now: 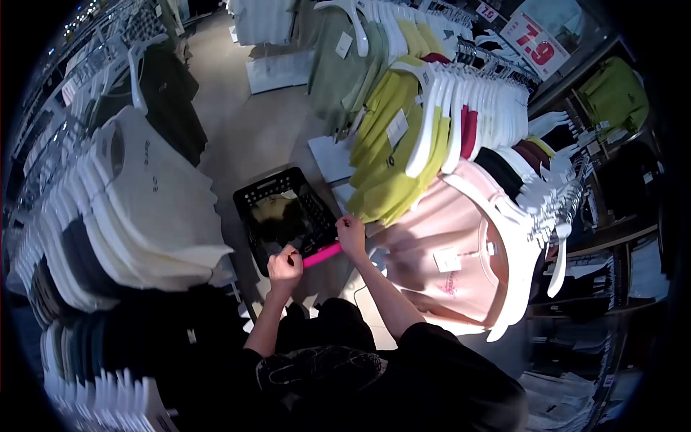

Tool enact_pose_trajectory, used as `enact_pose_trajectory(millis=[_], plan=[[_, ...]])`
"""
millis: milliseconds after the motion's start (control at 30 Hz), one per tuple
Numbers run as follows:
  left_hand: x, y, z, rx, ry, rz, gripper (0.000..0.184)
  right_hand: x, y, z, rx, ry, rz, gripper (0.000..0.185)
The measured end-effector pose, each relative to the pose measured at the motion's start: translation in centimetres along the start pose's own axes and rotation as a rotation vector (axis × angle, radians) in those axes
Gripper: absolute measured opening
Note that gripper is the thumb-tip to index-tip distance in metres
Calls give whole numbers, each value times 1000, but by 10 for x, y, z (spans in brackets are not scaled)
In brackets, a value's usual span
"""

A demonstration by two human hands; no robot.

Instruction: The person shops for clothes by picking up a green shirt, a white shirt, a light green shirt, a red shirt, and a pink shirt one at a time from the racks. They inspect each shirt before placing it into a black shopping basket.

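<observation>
White tops with small dark lettering hang in a packed row on the left, all on their hangers. Next, in the aisle between the racks, is a black perforated shopping basket; a tan-and-dark bundle already lies inside, too dim for me to identify, and I'd judge there's room left. The left hand is curled closed around the near end of its hot-pink handle; the right hand is wrapped around the other end. Beyond it, yellow-green tops and a pale pink sweatshirt hang unpicked, neither in anyone's grasp.
</observation>
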State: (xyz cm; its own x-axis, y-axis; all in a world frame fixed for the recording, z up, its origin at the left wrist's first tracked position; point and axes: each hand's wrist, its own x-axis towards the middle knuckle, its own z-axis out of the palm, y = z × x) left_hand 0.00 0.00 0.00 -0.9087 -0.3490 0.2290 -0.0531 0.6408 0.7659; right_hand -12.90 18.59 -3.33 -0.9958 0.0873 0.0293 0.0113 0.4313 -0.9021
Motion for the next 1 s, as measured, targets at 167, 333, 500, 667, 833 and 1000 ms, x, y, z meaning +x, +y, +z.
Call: enact_pose_trajectory(millis=[167, 333, 500, 667, 833, 1000], plan=[[95, -50, -19, -99, 22, 26, 11, 61, -42, 74, -8, 85, -60, 19], [198, -62, -25, -106, 111, 35, 12, 152, -76, 128, 32, 5, -28, 20], [285, -90, -30, -43, 103, -77, 16, 224, -106, 186, -38, 4, 24, 22], [365, -138, -30, -134, 175, -196, 18, 286, -149, 225, -93, -98, 71, 24], [443, -145, -46, -136, 88, -153, 22, 344, -166, 263, -28, -174, -6, 21], [508, -159, -54, -217, 80, -186, 22, 391, -188, 289, 11, -247, 14, 21]])
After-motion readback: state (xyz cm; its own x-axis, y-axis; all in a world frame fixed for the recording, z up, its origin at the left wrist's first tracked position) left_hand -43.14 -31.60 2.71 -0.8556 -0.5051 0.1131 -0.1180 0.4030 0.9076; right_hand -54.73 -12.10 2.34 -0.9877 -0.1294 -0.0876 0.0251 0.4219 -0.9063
